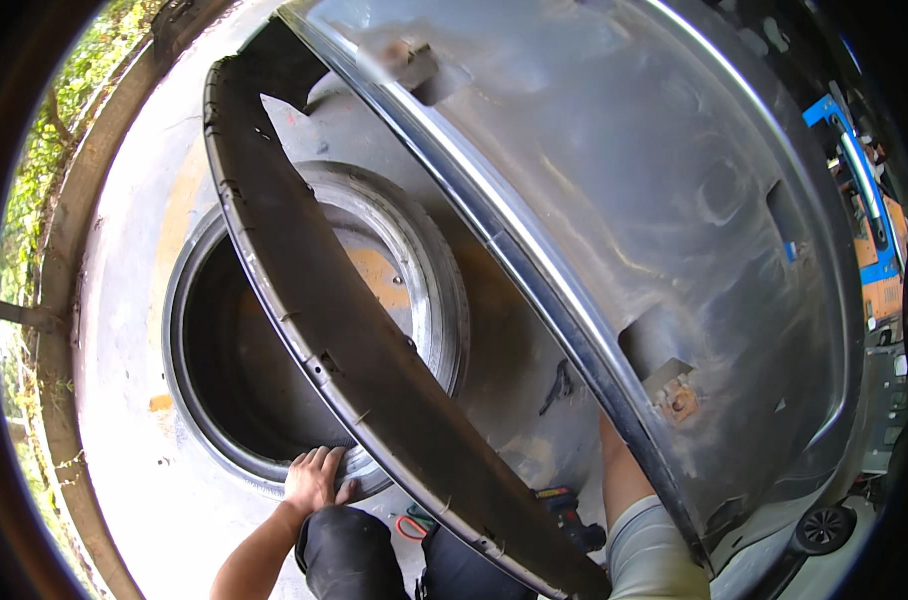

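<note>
My left hand (319,480) lies on the near edge of a black tyre (452,290) that is flat on the floor. Its fingers are laid over the rubber and the thumb stands apart. A long, curved black strip (314,260) crosses over the tyre. Beside it on the right rises a large, scuffed dark grey car body panel (614,170) with a bright edge. My right forearm (617,465), in a grey sleeve, passes behind the panel's lower edge, so that hand is hidden.
Close to my knees are a red-handled hand tool (412,524) and a dark power tool (574,515). A small black object (556,388) lies on the floor. A car wheel (826,528) shows at lower right, a blue frame (859,180) at far right, a ledge (64,330) along the left.
</note>
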`<state>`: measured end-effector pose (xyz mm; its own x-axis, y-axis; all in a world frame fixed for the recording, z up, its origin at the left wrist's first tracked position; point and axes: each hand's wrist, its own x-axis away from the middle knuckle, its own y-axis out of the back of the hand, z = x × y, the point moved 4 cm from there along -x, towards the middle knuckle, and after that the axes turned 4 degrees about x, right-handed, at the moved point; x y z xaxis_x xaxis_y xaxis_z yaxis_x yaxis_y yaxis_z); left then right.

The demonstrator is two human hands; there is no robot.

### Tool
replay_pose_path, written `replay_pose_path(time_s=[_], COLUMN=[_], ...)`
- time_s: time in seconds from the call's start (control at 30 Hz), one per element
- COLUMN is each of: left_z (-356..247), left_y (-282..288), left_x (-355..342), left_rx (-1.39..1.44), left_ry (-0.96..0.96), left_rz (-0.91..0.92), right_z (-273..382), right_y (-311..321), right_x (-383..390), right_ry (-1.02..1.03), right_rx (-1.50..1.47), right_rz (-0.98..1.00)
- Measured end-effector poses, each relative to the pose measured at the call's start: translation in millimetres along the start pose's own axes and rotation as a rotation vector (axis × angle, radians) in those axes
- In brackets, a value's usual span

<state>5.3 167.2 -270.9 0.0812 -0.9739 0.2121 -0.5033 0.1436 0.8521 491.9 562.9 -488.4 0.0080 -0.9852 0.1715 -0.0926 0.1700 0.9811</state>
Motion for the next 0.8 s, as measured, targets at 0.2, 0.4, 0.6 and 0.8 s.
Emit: replay_pose_path(time_s=[0.2,0.4,0.6,0.8], left_z=[-24,-32,-22,-34], left_y=[35,60,82,102], left_x=[42,60,88,92], left_rx=[0.024,0.027,0.021,0.034], left_ry=[0.093,0.09,0.155,0.123], left_rz=[0.097,0.06,0.11,0.121], right_z=[0,-26,19,63], right_y=[7,-41,-25,67], right_x=[28,111,141,112], right_ry=[0.032,-0.065,-0.07,0.18], right_rx=[-0.008,-0.002,-0.076,0.212], right_rz=[0.016,-0.1,0.234,0.346])
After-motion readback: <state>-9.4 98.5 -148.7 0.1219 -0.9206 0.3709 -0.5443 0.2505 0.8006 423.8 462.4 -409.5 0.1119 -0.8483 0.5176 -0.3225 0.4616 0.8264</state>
